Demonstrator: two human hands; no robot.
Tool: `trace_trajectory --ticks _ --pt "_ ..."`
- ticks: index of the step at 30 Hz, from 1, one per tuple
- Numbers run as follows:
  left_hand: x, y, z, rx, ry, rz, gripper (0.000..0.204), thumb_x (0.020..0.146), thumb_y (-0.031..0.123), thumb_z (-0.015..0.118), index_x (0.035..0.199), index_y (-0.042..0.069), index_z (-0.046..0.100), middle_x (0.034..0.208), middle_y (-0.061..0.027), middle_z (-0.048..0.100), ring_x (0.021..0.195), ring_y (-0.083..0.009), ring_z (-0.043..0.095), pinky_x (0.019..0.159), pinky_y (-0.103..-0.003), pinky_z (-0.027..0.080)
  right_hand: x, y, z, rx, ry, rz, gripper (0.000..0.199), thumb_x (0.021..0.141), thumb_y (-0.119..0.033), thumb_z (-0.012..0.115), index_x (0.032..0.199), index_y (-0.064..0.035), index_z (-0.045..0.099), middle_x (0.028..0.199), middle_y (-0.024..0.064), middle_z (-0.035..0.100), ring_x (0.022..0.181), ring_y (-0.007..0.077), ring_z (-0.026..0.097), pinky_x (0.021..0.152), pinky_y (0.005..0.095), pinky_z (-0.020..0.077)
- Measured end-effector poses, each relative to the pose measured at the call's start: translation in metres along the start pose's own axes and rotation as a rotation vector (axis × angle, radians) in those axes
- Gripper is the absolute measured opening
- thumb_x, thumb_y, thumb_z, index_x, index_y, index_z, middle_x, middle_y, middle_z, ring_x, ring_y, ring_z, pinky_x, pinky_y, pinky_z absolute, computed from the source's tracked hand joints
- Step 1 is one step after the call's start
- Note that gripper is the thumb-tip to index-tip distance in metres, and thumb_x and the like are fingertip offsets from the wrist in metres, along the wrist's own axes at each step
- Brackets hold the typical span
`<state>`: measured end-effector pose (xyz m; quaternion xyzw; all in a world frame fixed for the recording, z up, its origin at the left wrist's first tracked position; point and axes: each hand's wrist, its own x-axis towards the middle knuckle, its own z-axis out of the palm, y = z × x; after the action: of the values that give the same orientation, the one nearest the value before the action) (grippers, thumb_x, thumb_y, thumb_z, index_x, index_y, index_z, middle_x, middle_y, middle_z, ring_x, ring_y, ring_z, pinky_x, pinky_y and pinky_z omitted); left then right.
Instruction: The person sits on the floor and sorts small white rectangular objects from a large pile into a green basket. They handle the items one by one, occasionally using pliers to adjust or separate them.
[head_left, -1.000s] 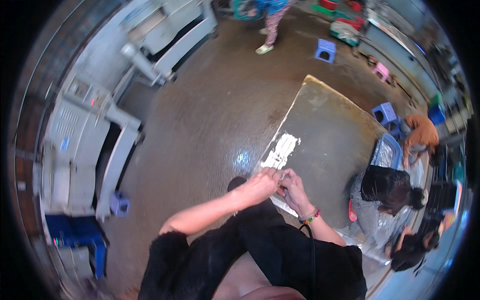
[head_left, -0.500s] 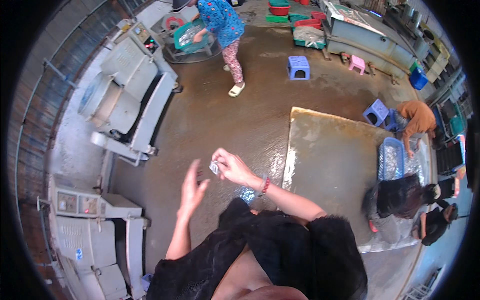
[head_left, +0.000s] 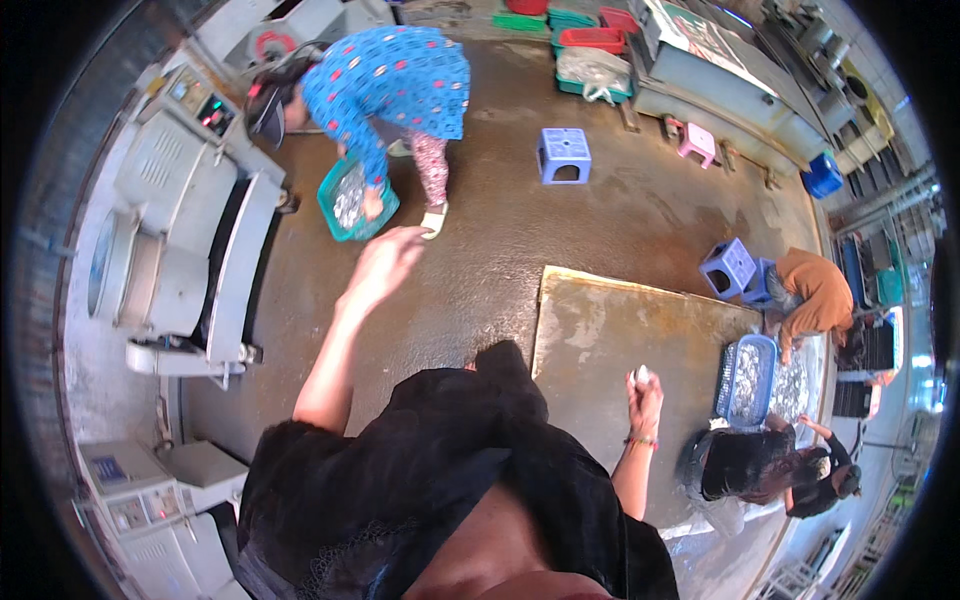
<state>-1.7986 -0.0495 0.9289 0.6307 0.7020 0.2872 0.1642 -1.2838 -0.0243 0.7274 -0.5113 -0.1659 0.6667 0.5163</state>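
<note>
My left hand (head_left: 385,266) reaches forward, fingers stretched out and slightly blurred, with nothing visible in them. It appears just in front of a teal basket (head_left: 382,222) of shiny silvery pieces (head_left: 349,196), though apart from it. A person in a blue patterned top (head_left: 400,75) bends over that basket with a hand at its contents. Out to the right, my right hand (head_left: 645,405) is closed on a small whitish piece (head_left: 641,375), which shows at the fingertips; its exact kind cannot be made out.
Grey machines (head_left: 165,255) line the left wall. A purple stool (head_left: 565,156) stands on the wet floor ahead. A large flat sheet (head_left: 620,320) lies at right. Beyond it, several people crouch around a blue basket (head_left: 724,380) and silvery pieces.
My hands have parted: the left reached forward, the right swung out to the right with the small piece. The person in blue turned and brought the teal basket lower and nearer.
</note>
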Motion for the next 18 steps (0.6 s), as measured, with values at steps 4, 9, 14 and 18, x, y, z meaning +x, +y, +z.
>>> trace_trajectory --ticks 4,9,14,18 --pt "0.198 0.053 0.071 -0.179 -0.398 0.34 0.03 0.085 0.013 0.053 0.114 0.005 0.056 0.101 -0.0144 0.061 0.098 -0.0277 0.059 0.087 -0.038 0.046 0.023 0.031 -0.026 0.304 0.425 0.06 0.013 0.082 0.005 0.045 0.092 -0.0007 0.053 0.089 0.0113 0.059 0.081 0.0234 0.06 0.079 0.0376 0.0548" --pt "0.382 0.115 0.143 -0.229 -0.472 0.496 0.028 0.086 0.014 0.053 0.112 0.004 0.057 0.099 -0.0145 0.062 0.096 -0.0283 0.059 0.085 -0.039 0.045 0.119 0.037 -0.009 0.37 0.78 -0.044 0.008 0.084 0.001 0.045 0.089 -0.0019 0.051 0.082 0.0104 0.06 0.075 0.0207 0.06 0.064 0.029 0.0549" --pt "0.547 0.114 0.175 -0.004 -0.319 0.5 0.026 0.084 0.017 0.055 0.108 0.008 0.061 0.106 -0.014 0.062 0.105 -0.0294 0.055 0.093 -0.042 0.041 0.296 -0.081 0.097 0.211 0.485 -0.183 0.025 0.082 0.004 0.043 0.104 -0.0021 0.053 0.093 0.0052 0.057 0.083 0.0161 0.057 0.075 0.0323 0.0526" --pt "0.656 0.093 0.184 -0.046 -0.274 0.333 0.025 0.081 0.015 0.057 0.104 0.007 0.064 0.103 -0.0136 0.064 0.099 -0.0288 0.06 0.087 -0.038 0.046 0.454 -0.197 0.174 0.127 0.317 -0.38 0.027 0.082 0.005 0.045 0.105 -0.0045 0.054 0.097 0.005 0.057 0.087 0.0167 0.056 0.078 0.0323 0.0506"
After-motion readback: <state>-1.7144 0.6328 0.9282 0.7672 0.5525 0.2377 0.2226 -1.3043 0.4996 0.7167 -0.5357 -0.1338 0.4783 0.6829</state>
